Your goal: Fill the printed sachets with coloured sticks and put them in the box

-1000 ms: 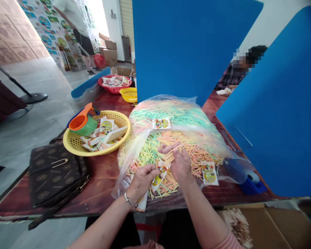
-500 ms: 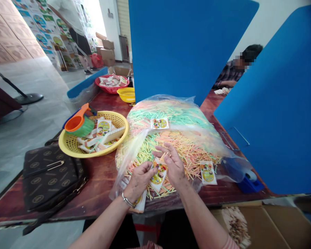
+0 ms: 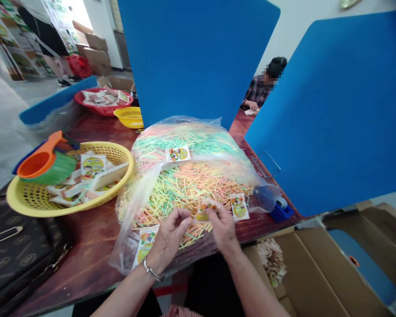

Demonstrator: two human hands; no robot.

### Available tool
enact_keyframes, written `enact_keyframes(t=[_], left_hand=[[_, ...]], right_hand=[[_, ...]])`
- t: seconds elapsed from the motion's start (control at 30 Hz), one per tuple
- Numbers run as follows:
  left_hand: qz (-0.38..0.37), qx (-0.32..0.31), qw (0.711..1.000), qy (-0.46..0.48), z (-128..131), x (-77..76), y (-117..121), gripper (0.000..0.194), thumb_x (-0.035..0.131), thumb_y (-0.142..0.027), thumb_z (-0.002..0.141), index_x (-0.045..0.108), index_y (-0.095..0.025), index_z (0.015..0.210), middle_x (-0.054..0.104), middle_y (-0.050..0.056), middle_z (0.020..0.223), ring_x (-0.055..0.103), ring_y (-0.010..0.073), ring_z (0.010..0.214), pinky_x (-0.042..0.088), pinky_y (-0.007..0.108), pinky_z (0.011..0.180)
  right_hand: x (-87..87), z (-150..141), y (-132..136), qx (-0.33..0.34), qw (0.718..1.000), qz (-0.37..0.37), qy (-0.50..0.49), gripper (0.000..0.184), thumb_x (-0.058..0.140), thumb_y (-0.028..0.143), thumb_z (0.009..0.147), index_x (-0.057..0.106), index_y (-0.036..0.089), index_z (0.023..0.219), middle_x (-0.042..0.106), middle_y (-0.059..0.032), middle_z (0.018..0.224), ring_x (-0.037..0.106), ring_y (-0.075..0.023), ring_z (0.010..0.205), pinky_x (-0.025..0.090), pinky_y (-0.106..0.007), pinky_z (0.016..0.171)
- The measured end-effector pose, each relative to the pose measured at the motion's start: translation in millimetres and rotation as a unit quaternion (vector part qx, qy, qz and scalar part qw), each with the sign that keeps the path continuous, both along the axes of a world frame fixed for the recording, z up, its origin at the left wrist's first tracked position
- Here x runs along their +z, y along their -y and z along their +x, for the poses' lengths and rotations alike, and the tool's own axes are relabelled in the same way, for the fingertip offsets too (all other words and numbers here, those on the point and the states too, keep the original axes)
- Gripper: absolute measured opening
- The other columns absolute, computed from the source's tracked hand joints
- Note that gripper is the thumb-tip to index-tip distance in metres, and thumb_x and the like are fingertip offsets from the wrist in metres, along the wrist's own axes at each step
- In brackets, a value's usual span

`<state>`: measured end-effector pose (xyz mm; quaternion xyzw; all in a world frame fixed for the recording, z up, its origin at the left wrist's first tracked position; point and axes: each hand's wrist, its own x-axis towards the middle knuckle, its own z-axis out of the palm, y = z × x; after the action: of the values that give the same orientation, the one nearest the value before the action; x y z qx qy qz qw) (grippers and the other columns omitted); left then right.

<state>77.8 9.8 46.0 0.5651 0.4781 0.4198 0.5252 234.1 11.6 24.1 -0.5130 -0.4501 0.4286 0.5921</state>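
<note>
A small printed packet (image 3: pixel 203 214) is pinched in my right hand (image 3: pixel 225 226), tilted above the near side of a heap of thin pastel sticks (image 3: pixel 191 185). Close by its left edge is my left hand (image 3: pixel 170 235), its thumb and fingers curled together; whether they grip anything is hidden. The sticks lie in an opened clear plastic bag (image 3: pixel 214 159). Three more printed packets are around my hands: one packet (image 3: pixel 178 153) on the bag, another packet (image 3: pixel 240 207) to the right, and a packet (image 3: pixel 147 242) partly behind my left wrist.
A yellow basket (image 3: pixel 128 176) holds packets and orange and green scoops (image 3: pixel 36 164). A dark handbag (image 3: pixel 23 255) is at left. Blue partitions (image 3: pixel 198 61) stand behind; a co-worker (image 3: pixel 259 90) sits beyond. At right are a tape dispenser (image 3: pixel 281 210) and a cardboard box (image 3: pixel 317 259).
The view has swung right. The packet has passed from my left fingers into my right hand and tipped flatter; my right fingers, spread before, are closed on it.
</note>
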Motion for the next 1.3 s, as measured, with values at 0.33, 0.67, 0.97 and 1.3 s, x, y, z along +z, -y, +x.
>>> enact_keyframes(t=[0.33, 0.67, 0.97, 1.3], left_hand=[[0.104, 0.028, 0.902, -0.417, -80.7, -15.9, 32.8, 0.019, 0.04, -0.033, 0.083, 0.052, -0.02, 0.077, 0.06, 0.005, 0.08, 0.057, 0.0191, 0.077, 0.043, 0.031, 0.07], [0.001, 0.064, 0.827, -0.559, -77.3, -26.3, 25.8, 0.017, 0.046, -0.024, 0.077, 0.047, -0.013, 0.091, 0.059, 0.013, 0.094, 0.058, 0.023, 0.09, 0.042, 0.03, 0.076], [0.02, 0.123, 0.891, -0.437, -88.7, -46.4, 22.1, 0.004, 0.046, -0.019, 0.075, 0.047, -0.021, 0.078, 0.061, 0.002, 0.08, 0.059, 0.0164, 0.076, 0.04, 0.024, 0.063], [0.124, 0.105, 0.906, -0.391, -90.0, -46.9, 30.9, 0.02, 0.036, -0.019, 0.082, 0.055, -0.021, 0.087, 0.062, 0.005, 0.084, 0.058, 0.0189, 0.08, 0.044, 0.031, 0.074]], right_hand=[[-20.3, 122.1, -35.5, -0.169, 0.867, 0.042, 0.468, 0.035, 0.05, 0.036, 0.076, 0.058, 0.013, 0.1, 0.061, -0.0121, 0.095, 0.051, -0.0267, 0.091, 0.038, -0.045, 0.086], [40.8, -27.6, -136.1, 0.128, 0.708, 0.105, 0.686, 0.026, 0.039, 0.009, 0.081, 0.062, 0.011, 0.094, 0.063, -0.014, 0.094, 0.052, -0.0224, 0.093, 0.038, -0.033, 0.084], [37.4, -55.8, -167.4, 0.148, 0.677, 0.073, 0.717, 0.026, 0.045, 0.004, 0.073, 0.068, 0.007, 0.086, 0.066, -0.0192, 0.091, 0.058, -0.0284, 0.09, 0.04, -0.036, 0.081], [38.6, -39.7, -162.5, 0.138, 0.691, 0.092, 0.704, 0.032, 0.04, 0.005, 0.076, 0.063, 0.009, 0.098, 0.067, -0.0156, 0.093, 0.059, -0.0256, 0.089, 0.041, -0.031, 0.077]])
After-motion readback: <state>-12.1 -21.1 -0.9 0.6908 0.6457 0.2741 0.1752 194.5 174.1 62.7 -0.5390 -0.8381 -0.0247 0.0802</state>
